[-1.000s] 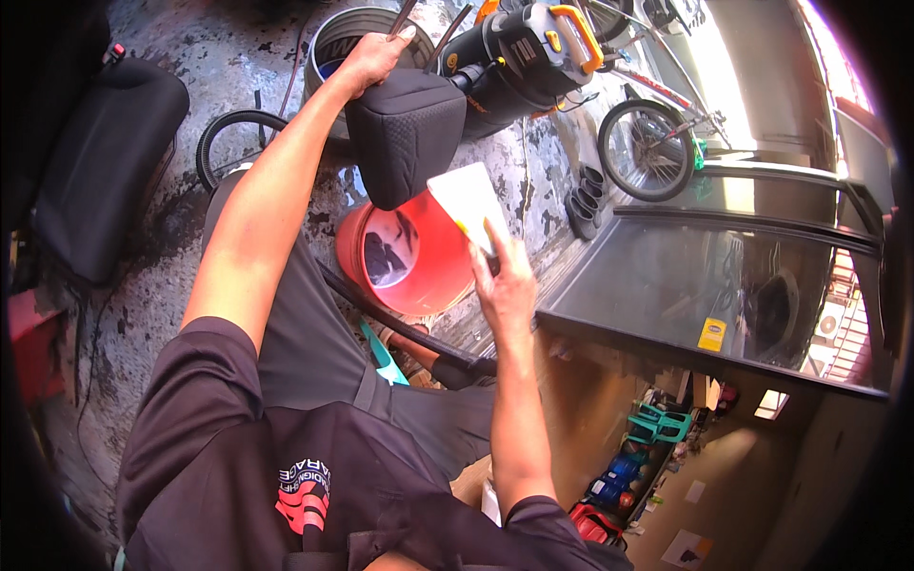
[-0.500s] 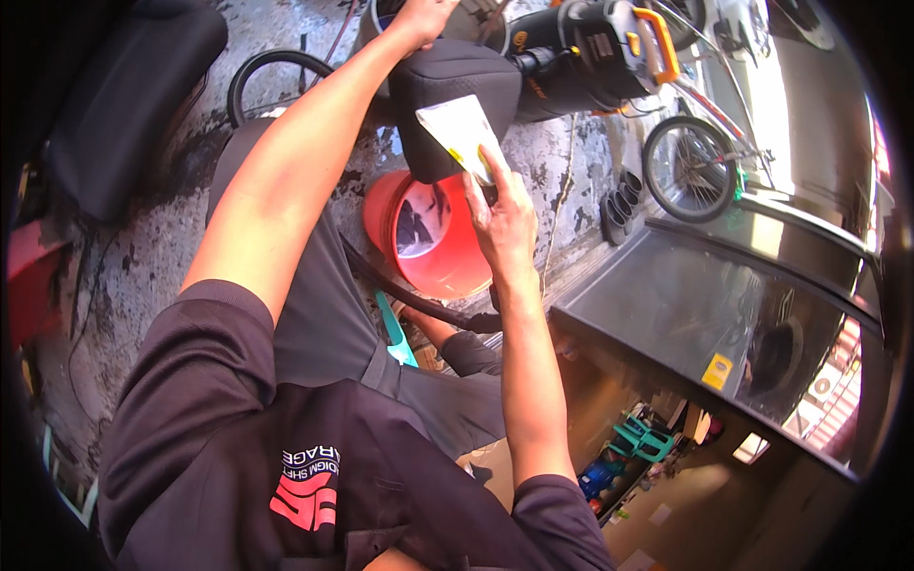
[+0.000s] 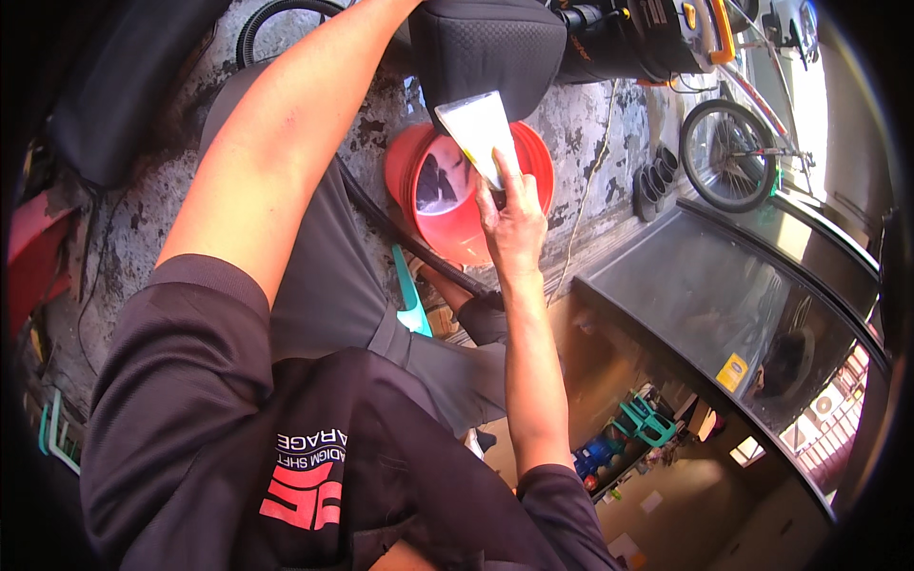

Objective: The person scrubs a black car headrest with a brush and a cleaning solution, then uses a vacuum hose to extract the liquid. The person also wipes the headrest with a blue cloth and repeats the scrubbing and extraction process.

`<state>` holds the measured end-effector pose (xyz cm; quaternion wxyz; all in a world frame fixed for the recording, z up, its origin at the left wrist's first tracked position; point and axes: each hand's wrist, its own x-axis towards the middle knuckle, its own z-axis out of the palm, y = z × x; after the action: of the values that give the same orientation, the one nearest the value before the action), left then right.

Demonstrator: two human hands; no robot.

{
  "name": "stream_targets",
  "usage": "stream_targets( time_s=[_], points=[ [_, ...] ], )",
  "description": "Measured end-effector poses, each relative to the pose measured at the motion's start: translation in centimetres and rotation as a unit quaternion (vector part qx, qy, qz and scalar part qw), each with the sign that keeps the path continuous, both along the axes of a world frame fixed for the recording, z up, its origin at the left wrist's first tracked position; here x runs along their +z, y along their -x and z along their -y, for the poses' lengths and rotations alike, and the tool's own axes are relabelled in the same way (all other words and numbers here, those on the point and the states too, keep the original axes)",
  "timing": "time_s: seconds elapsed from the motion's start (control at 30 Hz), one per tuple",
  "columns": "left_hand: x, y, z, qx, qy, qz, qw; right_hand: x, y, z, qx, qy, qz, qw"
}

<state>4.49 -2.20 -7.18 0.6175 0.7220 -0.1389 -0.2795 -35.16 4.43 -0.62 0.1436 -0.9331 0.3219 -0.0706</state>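
My right hand (image 3: 515, 224) grips the narrow end of a white, flat, wedge-shaped tube (image 3: 478, 128) with a touch of yellow on it. Its wide end points up and left, close to the lower edge of a black padded cushion (image 3: 487, 52) with a textured side. I cannot tell whether the two touch. Behind and below the tube stands a red bucket (image 3: 405, 186), with a pale and dark patch showing inside. Beyond the top edge, out of sight, is my left hand; only my left arm (image 3: 286, 133) shows, reaching up past the cushion's left side.
A black vacuum cleaner (image 3: 636, 43) with an orange handle stands beyond the cushion. Between my legs and the bucket runs a black hose (image 3: 381, 221). Right are a bicycle wheel (image 3: 728, 157), dark shoes (image 3: 655, 181) and a dark glossy panel (image 3: 685, 276). A black seat (image 3: 124, 86) lies left.
The view has shifted, so the surroundings sit further right and higher. My left hand has left the picture at the top. The right hand still holds the white tube by the cushion.
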Motion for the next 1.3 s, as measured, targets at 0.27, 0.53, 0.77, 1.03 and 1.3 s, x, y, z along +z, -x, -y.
stream_targets(
  time_s=[0.27, 0.53, 0.77, 1.03, 1.3],
  points=[
    [1.9, 0.6, -0.7, 0.009, -0.009, -0.023, 1.000, -0.6, 3.0, -1.1, -0.016, -0.019, -0.036, 0.999],
    [9.1, 4.9, 0.2, -0.134, 0.121, -0.139, 0.974, 6.1, 7.1, 1.4, -0.088, 0.102, 0.040, 0.990],
    [14.3, 8.7, -1.0, -0.237, 0.236, -0.317, 0.887, 17.8, 6.9, 1.1, -0.141, -0.008, 0.144, 0.979],
    [13.6, 5.7, -2.4, -0.345, 0.300, -0.488, 0.744, 20.6, 5.5, 2.1, -0.158, -0.131, 0.170, 0.964],
    [8.0, 5.1, 0.3, -0.290, 0.236, -0.511, 0.774, 18.0, -2.9, 4.5, -0.060, -0.046, 0.072, 0.994]
  ],
)
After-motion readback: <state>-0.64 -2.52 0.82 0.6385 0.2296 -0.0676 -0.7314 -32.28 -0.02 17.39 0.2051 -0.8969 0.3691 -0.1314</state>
